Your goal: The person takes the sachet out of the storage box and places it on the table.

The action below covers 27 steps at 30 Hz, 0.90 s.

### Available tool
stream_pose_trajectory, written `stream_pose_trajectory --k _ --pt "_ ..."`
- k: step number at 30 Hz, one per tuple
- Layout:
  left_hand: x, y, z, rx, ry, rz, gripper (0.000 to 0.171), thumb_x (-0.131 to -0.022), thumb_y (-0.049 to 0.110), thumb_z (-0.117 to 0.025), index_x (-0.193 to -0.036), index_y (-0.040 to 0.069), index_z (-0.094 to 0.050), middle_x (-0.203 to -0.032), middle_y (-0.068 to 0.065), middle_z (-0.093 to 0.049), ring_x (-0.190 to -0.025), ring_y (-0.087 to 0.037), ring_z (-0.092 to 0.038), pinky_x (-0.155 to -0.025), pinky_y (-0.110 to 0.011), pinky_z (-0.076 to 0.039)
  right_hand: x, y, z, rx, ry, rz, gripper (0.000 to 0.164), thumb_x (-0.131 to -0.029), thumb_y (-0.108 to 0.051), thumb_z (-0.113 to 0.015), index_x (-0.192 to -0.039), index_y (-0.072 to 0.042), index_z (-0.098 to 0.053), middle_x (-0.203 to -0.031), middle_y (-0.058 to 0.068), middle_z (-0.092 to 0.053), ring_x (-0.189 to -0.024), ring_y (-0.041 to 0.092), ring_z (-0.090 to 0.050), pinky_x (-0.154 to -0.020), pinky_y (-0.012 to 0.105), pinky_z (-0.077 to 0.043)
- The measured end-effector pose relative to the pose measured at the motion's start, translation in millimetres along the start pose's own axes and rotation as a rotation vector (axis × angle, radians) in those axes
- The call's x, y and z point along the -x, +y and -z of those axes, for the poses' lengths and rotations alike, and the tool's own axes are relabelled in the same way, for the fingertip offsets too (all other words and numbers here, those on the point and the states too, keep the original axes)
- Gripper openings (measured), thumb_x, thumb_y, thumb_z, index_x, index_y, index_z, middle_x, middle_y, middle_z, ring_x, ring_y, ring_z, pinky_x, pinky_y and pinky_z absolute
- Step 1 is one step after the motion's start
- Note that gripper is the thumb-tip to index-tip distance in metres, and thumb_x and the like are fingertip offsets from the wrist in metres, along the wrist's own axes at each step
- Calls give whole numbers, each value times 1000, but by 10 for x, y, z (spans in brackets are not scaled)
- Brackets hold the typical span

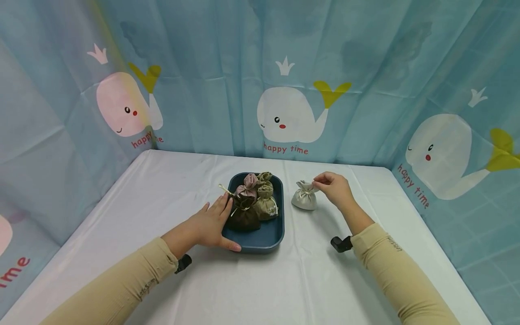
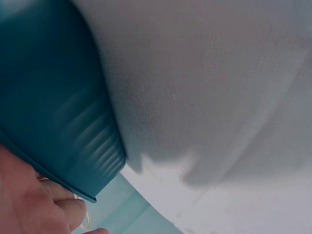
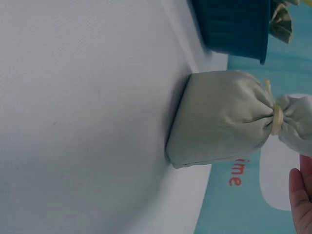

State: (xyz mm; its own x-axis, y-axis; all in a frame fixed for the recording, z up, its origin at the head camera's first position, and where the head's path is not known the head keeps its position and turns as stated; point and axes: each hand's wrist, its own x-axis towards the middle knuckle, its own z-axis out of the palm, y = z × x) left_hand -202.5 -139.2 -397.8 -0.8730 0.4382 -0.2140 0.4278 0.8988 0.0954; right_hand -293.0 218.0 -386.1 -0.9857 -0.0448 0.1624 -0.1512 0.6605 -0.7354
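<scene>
A blue tray (image 1: 260, 241) holds a dark brown drawstring pouch (image 1: 243, 221), a pink one (image 1: 246, 187) and olive-gold fabric pouches (image 1: 266, 206) at the right. My left hand (image 1: 208, 225) rests along the tray's left side, its fingers fairly straight and the thumb at the near rim. To the right of the tray, a pale grey-green drawstring pouch (image 1: 304, 199) sits upright on the table. My right hand (image 1: 336, 189) pinches the gathered top of that pouch. In the right wrist view, the pouch's tied neck (image 3: 278, 119) shows, with its base on the cloth.
A white cloth (image 1: 252, 289) covers the table. Blue curtains with whale prints (image 1: 290, 115) stand behind it and at both sides. Small black devices (image 1: 341, 244) are at both wrists, below the beige sleeves (image 1: 400, 271).
</scene>
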Motion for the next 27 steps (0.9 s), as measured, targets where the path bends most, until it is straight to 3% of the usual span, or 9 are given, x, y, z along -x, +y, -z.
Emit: stream_pose_trajectory --k 12,27 --pt "12 5 20 6 -9 8 133 -54 88 -48 -147 4 -2 -152 -16 7 -139 -30 0 -106 -57 -13 25 -268 1 -57 -26 119 19 -85 -22 -66 -97 -8 -68 -96 6 -68 -85 18 -62 -71 31 -50" --pt "6 2 8 -4 -20 6 133 -54 89 -46 -147 5 -1 -152 -15 8 -139 -30 0 -106 -56 -13 82 -739 -174 -115 -142 137 17 -85 -22 -66 -97 -10 -69 -95 3 -68 -86 16 -63 -75 32 -51"
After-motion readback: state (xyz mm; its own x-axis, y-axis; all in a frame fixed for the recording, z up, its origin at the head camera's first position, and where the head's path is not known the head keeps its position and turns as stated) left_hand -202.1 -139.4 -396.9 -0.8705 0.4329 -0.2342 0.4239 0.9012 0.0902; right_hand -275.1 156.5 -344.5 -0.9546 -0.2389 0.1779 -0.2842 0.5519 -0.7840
